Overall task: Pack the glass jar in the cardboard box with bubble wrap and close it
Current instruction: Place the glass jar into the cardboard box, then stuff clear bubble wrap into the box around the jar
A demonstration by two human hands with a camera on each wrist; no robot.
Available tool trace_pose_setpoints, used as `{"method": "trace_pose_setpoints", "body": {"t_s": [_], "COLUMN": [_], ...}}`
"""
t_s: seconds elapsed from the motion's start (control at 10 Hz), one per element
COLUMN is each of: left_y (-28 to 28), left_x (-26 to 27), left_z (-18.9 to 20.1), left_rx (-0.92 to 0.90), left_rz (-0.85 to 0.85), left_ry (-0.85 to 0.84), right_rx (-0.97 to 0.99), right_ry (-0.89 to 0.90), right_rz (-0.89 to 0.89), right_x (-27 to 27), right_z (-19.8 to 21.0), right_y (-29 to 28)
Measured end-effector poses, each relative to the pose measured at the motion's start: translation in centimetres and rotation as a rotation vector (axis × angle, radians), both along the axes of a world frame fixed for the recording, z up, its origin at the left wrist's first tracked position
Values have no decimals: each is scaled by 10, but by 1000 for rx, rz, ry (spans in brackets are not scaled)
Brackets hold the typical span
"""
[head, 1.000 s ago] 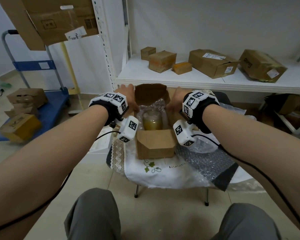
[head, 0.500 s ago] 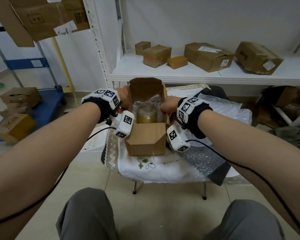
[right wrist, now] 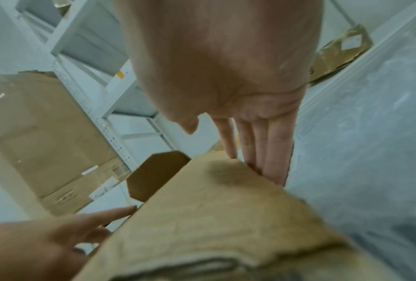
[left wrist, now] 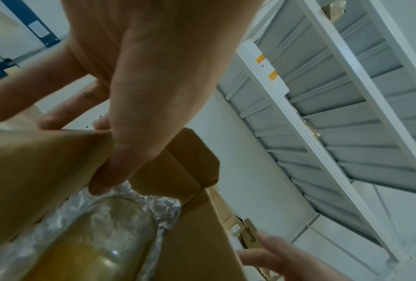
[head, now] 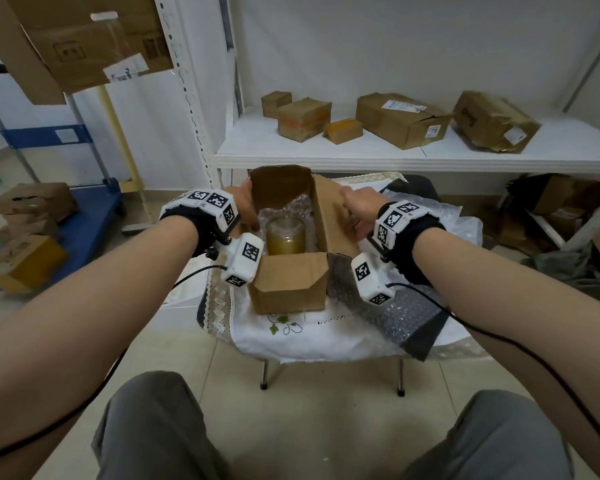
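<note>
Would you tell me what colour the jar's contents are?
Amber yellow; the jar shows best in the head view.

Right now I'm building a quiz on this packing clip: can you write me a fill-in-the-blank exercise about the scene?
1. The clear glass jar of amber liquid stands inside the open brown cardboard ____.
2. Clear ____ wrap lines the box around the jar.
3. The left hand grips the box's left ____.
4. The right hand lies on the right flap with fingers ____.

Missing words: box; bubble; flap; straight
</note>
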State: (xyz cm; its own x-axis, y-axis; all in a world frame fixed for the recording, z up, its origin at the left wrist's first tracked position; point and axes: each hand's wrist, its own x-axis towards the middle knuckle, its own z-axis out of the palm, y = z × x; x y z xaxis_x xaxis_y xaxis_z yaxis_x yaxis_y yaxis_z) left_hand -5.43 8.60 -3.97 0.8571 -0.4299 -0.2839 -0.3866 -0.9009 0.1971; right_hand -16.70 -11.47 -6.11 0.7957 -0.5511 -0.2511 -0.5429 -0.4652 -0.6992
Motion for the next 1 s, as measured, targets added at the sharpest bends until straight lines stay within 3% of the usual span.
{"method": "trace_pose_setpoints", "body": {"t_s": [0.1, 0.2, 0.4, 0.5, 0.6, 0.7, 0.9, 1.0], "left_y": [-2, -11, -34, -41, -47, -48, -51, -55], "left_x": [-3, -10, -26, -37, -42, -44, -45, -49], "left_z": [8, 17, 22, 22, 23, 22, 24, 20], "left_rx": [38, 22, -6, 7, -26, -97, -181, -199], "left_rz": [-15, -31, -119, -159, -178, -185, -209, -211], "left_ry": [-156, -182, -58, -40, -19, 44, 140, 129], "right_rx": [-49, -148, -307, -437, -427, -332, -147, -179], "right_ry": [-30, 45, 230, 287, 255, 264, 171, 256], "right_rz": [-48, -47, -8, -126, -341, -435, -500, -458], "right_x": [-17, -28, -45, -48, -60, -76, -80, -91], "right_z": [6, -1, -20, -30, -27, -24, -44, -36], "right_y": [-16, -27, -24, -27, -33, -46, -60, -45]}}
